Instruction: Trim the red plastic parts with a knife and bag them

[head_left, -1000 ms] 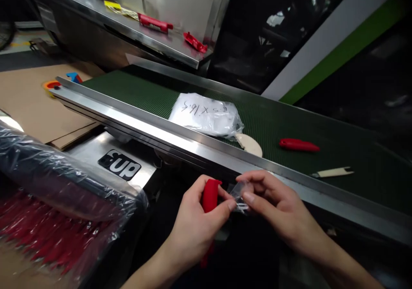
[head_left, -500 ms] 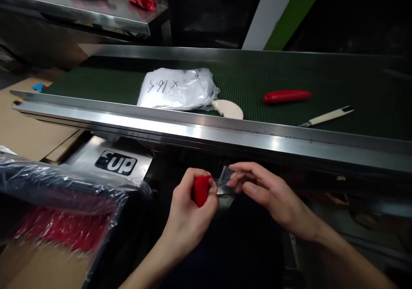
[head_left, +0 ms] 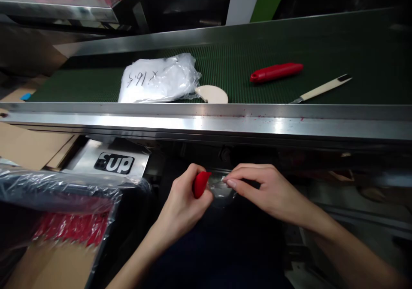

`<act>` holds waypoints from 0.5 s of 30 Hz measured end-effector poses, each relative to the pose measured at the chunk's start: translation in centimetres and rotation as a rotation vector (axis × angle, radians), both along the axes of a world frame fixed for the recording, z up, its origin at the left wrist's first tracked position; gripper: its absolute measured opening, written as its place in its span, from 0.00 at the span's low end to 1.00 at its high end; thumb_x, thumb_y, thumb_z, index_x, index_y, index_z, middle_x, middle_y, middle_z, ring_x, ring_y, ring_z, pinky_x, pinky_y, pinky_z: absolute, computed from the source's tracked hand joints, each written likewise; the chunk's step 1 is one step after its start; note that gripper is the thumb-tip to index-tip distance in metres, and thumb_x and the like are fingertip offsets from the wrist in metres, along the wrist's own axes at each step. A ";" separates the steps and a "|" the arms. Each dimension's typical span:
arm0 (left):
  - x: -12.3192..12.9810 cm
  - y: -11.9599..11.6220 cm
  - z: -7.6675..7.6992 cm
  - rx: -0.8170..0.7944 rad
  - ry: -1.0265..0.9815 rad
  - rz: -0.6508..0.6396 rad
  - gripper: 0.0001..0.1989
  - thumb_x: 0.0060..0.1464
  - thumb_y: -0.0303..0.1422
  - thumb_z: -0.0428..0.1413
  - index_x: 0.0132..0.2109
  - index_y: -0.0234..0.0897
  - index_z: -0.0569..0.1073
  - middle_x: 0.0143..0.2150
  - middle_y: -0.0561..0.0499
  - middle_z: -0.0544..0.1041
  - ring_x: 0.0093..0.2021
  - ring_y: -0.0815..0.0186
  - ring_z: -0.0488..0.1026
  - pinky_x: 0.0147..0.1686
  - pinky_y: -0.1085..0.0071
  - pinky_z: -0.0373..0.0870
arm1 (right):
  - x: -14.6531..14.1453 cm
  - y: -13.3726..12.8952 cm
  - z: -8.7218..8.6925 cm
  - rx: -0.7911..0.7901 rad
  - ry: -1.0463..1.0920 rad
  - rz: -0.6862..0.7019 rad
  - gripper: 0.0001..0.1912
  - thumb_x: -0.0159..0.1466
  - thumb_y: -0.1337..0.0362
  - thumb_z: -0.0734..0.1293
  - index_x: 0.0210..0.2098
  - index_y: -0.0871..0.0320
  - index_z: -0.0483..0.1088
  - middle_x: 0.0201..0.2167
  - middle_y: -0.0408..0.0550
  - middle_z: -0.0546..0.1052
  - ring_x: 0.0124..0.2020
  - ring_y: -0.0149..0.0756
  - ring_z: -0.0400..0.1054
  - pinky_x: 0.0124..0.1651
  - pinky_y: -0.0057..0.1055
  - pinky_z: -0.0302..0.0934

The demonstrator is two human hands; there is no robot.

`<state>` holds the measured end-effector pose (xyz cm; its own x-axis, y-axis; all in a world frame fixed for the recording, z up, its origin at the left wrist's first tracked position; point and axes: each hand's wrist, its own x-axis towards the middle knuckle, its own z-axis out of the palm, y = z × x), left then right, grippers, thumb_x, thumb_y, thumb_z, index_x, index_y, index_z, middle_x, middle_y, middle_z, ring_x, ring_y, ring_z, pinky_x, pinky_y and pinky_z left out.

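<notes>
My left hand [head_left: 185,201] is wrapped round a red plastic piece [head_left: 201,184], shaped like a handle; most of it is hidden in the fist. Between the hands hangs a small clear plastic bag [head_left: 222,191]. Thumb and forefinger of my right hand [head_left: 260,188] pinch the bag's edge. Whether the left fingers also touch the bag I cannot tell. On the green belt beyond lie a similar red handle-shaped piece [head_left: 276,72], a knife [head_left: 325,88] with a cream handle, and a cream rounded piece [head_left: 213,94].
A white plastic-wrapped packet [head_left: 157,79] with handwriting rests on the conveyor belt [head_left: 225,59]. The metal rail [head_left: 193,119] runs across in front of me. At lower left stands a plastic-lined box [head_left: 61,190] holding several bagged red pieces. A phone [head_left: 114,163] lies on a metal surface behind it.
My right thumb and forefinger have closed on the clear bag's edge, and the bag is spread flatter between my hands. The view has tilted and shifted; my left hand keeps the red piece.
</notes>
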<state>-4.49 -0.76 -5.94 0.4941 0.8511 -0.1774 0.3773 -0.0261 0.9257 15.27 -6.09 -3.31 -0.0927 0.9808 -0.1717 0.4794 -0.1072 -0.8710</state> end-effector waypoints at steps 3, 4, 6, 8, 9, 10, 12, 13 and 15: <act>-0.1 -0.3 0.0 0.064 0.018 0.137 0.04 0.57 0.29 0.54 0.40 0.39 0.66 0.34 0.56 0.68 0.34 0.69 0.65 0.35 0.73 0.62 | -0.1 -0.2 -0.8 -0.017 -0.017 -0.073 0.07 0.64 0.63 0.66 0.32 0.52 0.77 0.32 0.39 0.77 0.34 0.30 0.71 0.38 0.26 0.61; -0.2 -0.6 0.1 0.087 0.017 0.183 0.05 0.58 0.31 0.55 0.40 0.39 0.66 0.35 0.55 0.69 0.34 0.69 0.65 0.35 0.73 0.62 | -0.2 -0.3 -1.1 -0.025 -0.014 -0.112 0.07 0.64 0.62 0.67 0.31 0.53 0.76 0.31 0.39 0.77 0.33 0.30 0.70 0.36 0.26 0.61; -0.2 -1.3 0.3 0.072 0.003 0.191 0.06 0.58 0.34 0.56 0.40 0.39 0.66 0.35 0.55 0.70 0.34 0.69 0.66 0.35 0.74 0.62 | -0.7 -0.7 -1.8 -0.042 0.014 -0.179 0.08 0.65 0.60 0.66 0.32 0.54 0.75 0.30 0.40 0.77 0.31 0.31 0.70 0.34 0.25 0.61; -0.1 -2.1 0.5 -0.028 -0.031 0.130 0.07 0.58 0.35 0.58 0.40 0.39 0.67 0.35 0.55 0.72 0.35 0.69 0.67 0.36 0.74 0.64 | -1.5 -1.3 -2.3 -0.051 0.056 -0.207 0.09 0.65 0.58 0.66 0.34 0.54 0.75 0.30 0.40 0.77 0.32 0.31 0.71 0.34 0.25 0.62; 0.1 -2.4 0.5 -0.092 -0.051 0.108 0.08 0.58 0.36 0.58 0.40 0.39 0.68 0.36 0.55 0.72 0.36 0.69 0.68 0.37 0.74 0.64 | -1.9 -1.6 -2.4 -0.050 0.074 -0.208 0.09 0.66 0.58 0.65 0.35 0.54 0.75 0.31 0.40 0.78 0.33 0.30 0.71 0.35 0.24 0.63; 0.2 -2.6 0.5 -0.152 -0.072 0.103 0.09 0.57 0.37 0.59 0.40 0.39 0.68 0.37 0.54 0.73 0.37 0.69 0.68 0.38 0.74 0.64 | -2.4 -1.9 -2.5 -0.046 0.086 -0.204 0.08 0.66 0.59 0.65 0.35 0.54 0.75 0.32 0.40 0.78 0.33 0.30 0.71 0.35 0.24 0.63; 0.6 -2.8 0.3 -0.231 -0.107 0.139 0.11 0.55 0.38 0.60 0.39 0.38 0.68 0.35 0.55 0.71 0.35 0.70 0.67 0.36 0.75 0.64 | -3.1 -2.5 -2.5 -0.028 0.097 -0.198 0.06 0.65 0.61 0.65 0.36 0.54 0.74 0.31 0.39 0.77 0.33 0.29 0.71 0.35 0.24 0.62; 0.7 -2.8 0.3 -0.253 -0.118 0.153 0.11 0.55 0.37 0.61 0.38 0.38 0.68 0.33 0.56 0.70 0.33 0.70 0.66 0.34 0.76 0.64 | -3.4 -2.7 -2.5 -0.017 0.098 -0.199 0.05 0.65 0.63 0.65 0.35 0.54 0.74 0.31 0.39 0.77 0.32 0.29 0.71 0.35 0.24 0.62; 0.9 -2.7 0.3 -0.272 -0.134 0.156 0.10 0.54 0.36 0.61 0.37 0.37 0.67 0.31 0.57 0.69 0.31 0.72 0.64 0.32 0.77 0.63 | -3.6 -3.1 -2.6 0.007 0.105 -0.202 0.04 0.64 0.65 0.65 0.34 0.54 0.73 0.30 0.38 0.77 0.32 0.29 0.71 0.35 0.23 0.61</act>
